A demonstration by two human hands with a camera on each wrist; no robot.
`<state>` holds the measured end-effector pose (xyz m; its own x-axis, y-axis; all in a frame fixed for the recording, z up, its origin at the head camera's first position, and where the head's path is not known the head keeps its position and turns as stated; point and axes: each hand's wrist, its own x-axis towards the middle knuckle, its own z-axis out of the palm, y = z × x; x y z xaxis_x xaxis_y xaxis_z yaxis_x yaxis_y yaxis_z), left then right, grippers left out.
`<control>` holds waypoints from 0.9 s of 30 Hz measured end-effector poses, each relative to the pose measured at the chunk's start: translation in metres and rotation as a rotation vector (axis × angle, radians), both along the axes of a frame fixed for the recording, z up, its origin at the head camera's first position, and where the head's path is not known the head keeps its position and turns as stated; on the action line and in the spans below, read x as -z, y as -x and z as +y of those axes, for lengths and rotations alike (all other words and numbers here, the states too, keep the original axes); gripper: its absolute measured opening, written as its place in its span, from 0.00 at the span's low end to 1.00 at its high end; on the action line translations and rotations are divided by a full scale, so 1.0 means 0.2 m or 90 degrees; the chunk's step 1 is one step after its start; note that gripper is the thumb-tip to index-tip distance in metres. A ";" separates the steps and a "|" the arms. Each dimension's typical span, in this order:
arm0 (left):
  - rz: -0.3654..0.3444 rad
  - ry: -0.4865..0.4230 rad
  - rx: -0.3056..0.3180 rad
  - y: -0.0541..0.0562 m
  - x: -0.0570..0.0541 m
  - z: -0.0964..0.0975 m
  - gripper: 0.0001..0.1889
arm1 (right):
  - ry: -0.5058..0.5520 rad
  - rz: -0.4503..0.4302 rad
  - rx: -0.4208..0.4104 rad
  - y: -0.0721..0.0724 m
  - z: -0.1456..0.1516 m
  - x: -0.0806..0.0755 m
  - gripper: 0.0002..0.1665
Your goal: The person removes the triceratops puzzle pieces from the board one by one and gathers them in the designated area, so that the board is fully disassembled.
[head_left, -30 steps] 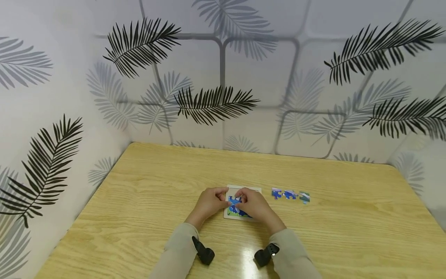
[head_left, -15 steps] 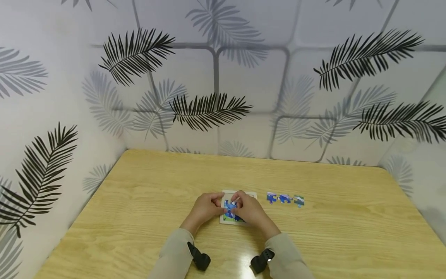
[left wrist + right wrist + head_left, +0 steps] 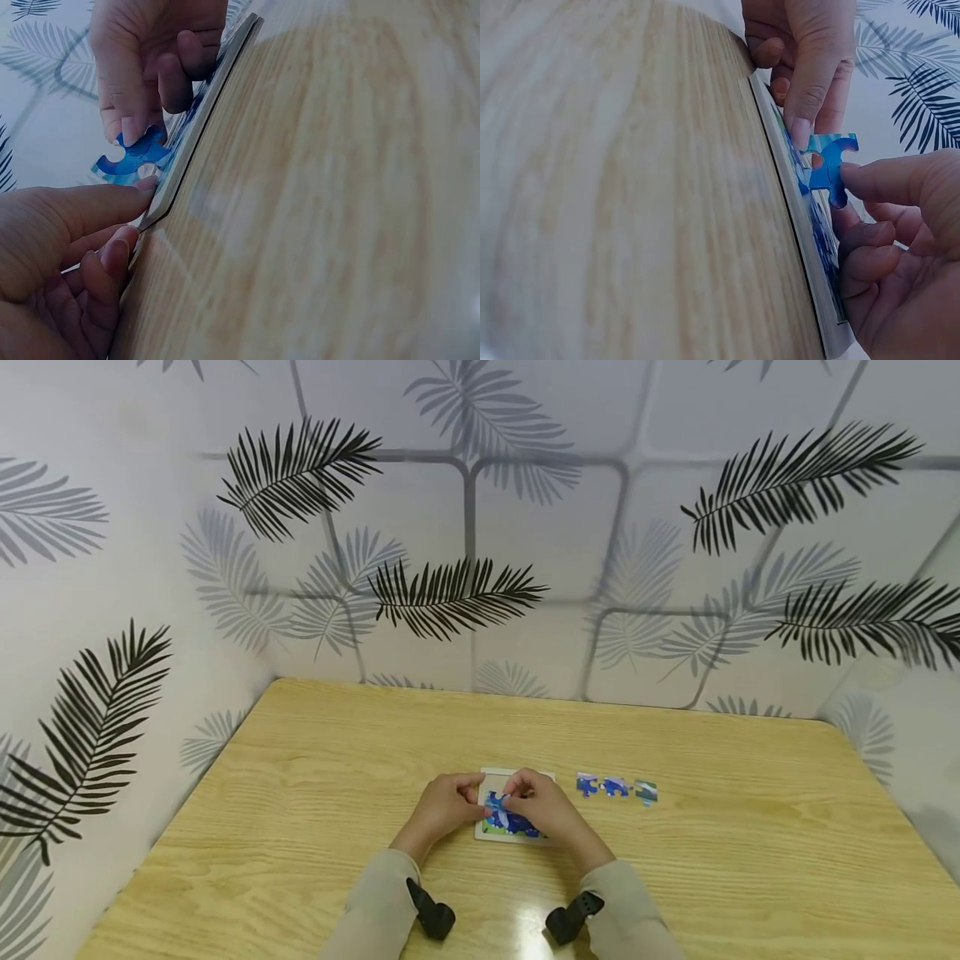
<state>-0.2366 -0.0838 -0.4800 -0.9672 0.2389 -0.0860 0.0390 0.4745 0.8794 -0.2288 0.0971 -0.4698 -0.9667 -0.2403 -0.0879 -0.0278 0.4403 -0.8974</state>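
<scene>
A shallow puzzle tray (image 3: 513, 839) with a pale frame lies on the table, its lower part filled with blue and green picture pieces. My left hand (image 3: 444, 808) grips the tray's left edge, thumb on top and the other fingers curled at the side. With thumb and fingertip, my right hand (image 3: 547, 808) pinches a blue jigsaw piece (image 3: 827, 174). That piece stands tilted over the tray's left part, close to my left thumb tip, as the left wrist view shows. My right hand covers some of the tray's right side in the head view.
Several things surround the tray: a row of three loose jigsaw pieces (image 3: 617, 787) lies to its right on the wooden table (image 3: 360, 739). A leaf-patterned wall (image 3: 420, 527) rises behind the table's far edge.
My right hand has shifted slightly right relative to the tray, the jigsaw piece still in its fingers, so more of the blue picture shows. My left hand stays at the tray's edge. The head view has tilted.
</scene>
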 end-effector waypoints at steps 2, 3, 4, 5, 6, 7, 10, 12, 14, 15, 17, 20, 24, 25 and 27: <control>0.002 0.000 0.001 0.00 0.00 0.00 0.29 | 0.012 0.000 0.010 0.00 0.00 0.00 0.03; 0.001 0.000 0.000 0.00 0.00 0.00 0.28 | 0.018 0.001 0.018 0.00 0.01 0.00 0.03; 0.000 0.000 0.000 0.00 0.00 0.01 0.28 | 0.025 0.001 0.028 0.00 0.01 0.01 0.03; -0.002 0.000 -0.002 0.00 0.00 0.01 0.29 | 0.031 0.000 0.039 0.01 0.02 0.01 0.03; -0.004 0.000 -0.003 0.00 0.00 0.01 0.29 | 0.038 -0.001 0.051 0.01 0.02 0.01 0.03; -0.005 0.000 -0.004 0.00 0.00 0.01 0.29 | 0.043 -0.001 0.062 0.01 0.03 0.01 0.03; -0.009 0.003 -0.009 0.01 0.00 0.01 0.29 | 0.050 -0.008 0.086 0.00 0.06 0.00 0.03; -0.016 0.002 -0.013 0.01 0.00 0.01 0.30 | 0.048 -0.011 0.094 -0.01 0.10 -0.02 0.03; -0.020 0.007 -0.016 0.01 0.00 0.01 0.30 | 0.037 -0.012 0.099 -0.03 0.14 -0.03 0.04; -0.021 0.009 -0.018 0.01 0.00 0.00 0.30 | 0.027 -0.009 0.102 -0.03 0.16 -0.03 0.04; -0.020 0.013 -0.020 0.01 0.00 0.00 0.30 | 0.008 -0.005 0.111 -0.04 0.21 -0.03 0.05; -0.017 0.017 -0.022 0.01 -0.01 0.00 0.30 | -0.033 0.001 0.123 -0.06 0.29 -0.04 0.06; -0.025 0.006 -0.021 0.00 0.00 0.01 0.30 | -0.070 -0.008 0.134 -0.09 0.39 -0.06 0.07; -0.024 0.005 -0.020 0.00 0.00 0.01 0.30 | -0.079 -0.007 0.138 -0.10 0.41 -0.06 0.07; -0.024 0.004 -0.021 0.00 0.00 0.01 0.30 | -0.093 -0.005 0.142 -0.12 0.44 -0.06 0.07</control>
<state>-0.2371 -0.0822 -0.4797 -0.9708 0.2055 -0.1236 -0.0098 0.4808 0.8768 -0.2053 0.1859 -0.4578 -0.9934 -0.0055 -0.1143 0.0917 0.5593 -0.8239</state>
